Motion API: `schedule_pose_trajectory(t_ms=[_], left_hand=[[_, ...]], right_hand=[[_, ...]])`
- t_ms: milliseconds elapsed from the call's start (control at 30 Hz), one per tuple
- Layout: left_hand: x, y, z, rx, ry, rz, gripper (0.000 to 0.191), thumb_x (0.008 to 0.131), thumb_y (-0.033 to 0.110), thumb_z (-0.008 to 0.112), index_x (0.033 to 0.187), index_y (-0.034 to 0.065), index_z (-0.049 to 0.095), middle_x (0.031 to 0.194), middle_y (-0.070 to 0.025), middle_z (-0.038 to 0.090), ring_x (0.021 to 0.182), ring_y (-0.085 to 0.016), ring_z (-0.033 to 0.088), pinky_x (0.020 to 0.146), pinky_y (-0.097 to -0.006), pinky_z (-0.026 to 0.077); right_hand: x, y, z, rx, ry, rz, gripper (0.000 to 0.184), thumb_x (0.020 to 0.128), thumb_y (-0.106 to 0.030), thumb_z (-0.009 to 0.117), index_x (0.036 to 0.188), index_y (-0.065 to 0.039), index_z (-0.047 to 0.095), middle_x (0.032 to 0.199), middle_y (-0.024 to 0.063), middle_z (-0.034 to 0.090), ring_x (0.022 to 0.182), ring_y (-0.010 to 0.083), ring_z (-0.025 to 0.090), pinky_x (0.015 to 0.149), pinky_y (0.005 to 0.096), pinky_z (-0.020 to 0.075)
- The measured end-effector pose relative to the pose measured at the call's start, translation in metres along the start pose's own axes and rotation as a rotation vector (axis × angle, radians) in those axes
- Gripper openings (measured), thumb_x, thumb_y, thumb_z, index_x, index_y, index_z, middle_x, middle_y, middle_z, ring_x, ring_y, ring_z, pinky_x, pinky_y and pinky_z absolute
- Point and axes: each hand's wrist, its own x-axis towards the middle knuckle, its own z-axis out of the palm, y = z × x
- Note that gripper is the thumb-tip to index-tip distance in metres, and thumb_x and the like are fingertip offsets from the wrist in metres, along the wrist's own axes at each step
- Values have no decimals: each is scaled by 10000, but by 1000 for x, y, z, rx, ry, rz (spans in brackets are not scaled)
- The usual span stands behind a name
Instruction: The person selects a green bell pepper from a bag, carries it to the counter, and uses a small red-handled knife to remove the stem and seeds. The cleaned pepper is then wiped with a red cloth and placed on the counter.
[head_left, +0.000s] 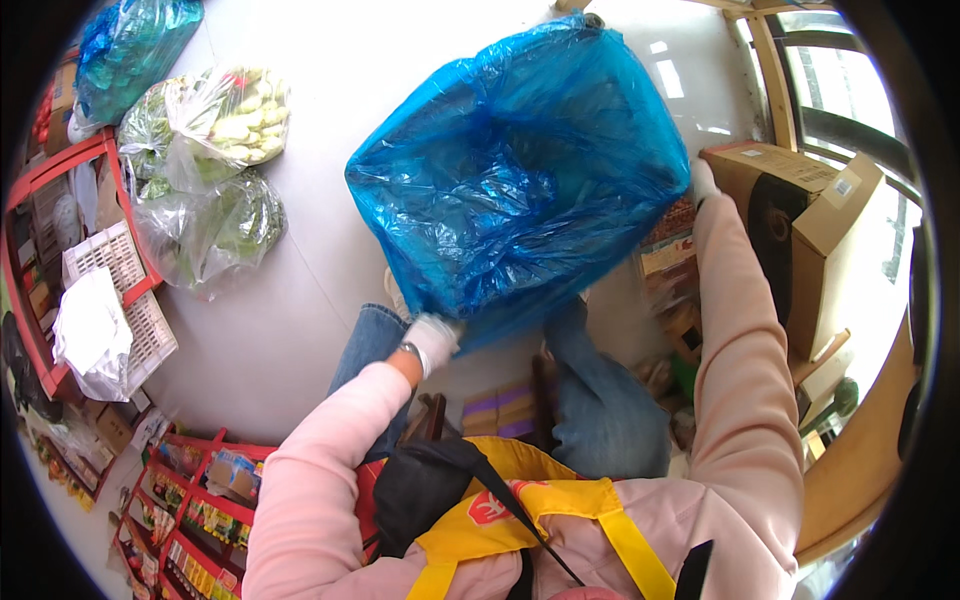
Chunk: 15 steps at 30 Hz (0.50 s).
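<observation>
A large translucent blue plastic bag (517, 172) is spread wide in front of me above the pale floor, its mouth facing up and its film crumpled inside. My left hand (433, 341), in a white glove, grips its near left corner. At the bag's right corner, my right hand (703, 182), also gloved, is at the edge; its fingers are partly hidden, but the film is pulled taut there. My knees in jeans are under the bag's near side.
Clear bags of pale green vegetables (247, 124) and leafy greens (225, 225) lie on the floor at left, beside a red rack (120, 187) with white plastic crates (150, 330). Cardboard boxes (817, 277) stand close by my right arm. Red shelves (191, 495) of packets are at lower left.
</observation>
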Motion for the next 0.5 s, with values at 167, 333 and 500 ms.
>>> schedule_pose_trajectory(t_ms=[167,333,500], left_hand=[[36,-99,41,-303,224,-446,298,932,274,605,1101,74,745,1129,-183,722,978,-373,709,864,-465,564],[22,-171,-63,-610,70,-560,180,881,207,671,885,71,789,887,-198,751,809,-336,736,761,-410,570],[22,-57,-176,-424,1141,-70,308,876,-20,534,1113,56,716,1083,-174,704,1047,-340,676,903,-422,544]], right_hand=[[8,-57,19,684,85,178,353,970,-223,616,1183,48,695,1126,148,736,987,312,694,898,404,525],[-111,-174,30,-448,1016,-560,344,888,-112,639,1216,-18,682,1077,165,705,949,295,672,850,398,532],[-210,-223,155,-288,249,-1091,300,875,-75,652,1170,-62,701,1048,160,695,956,291,669,878,411,522]])
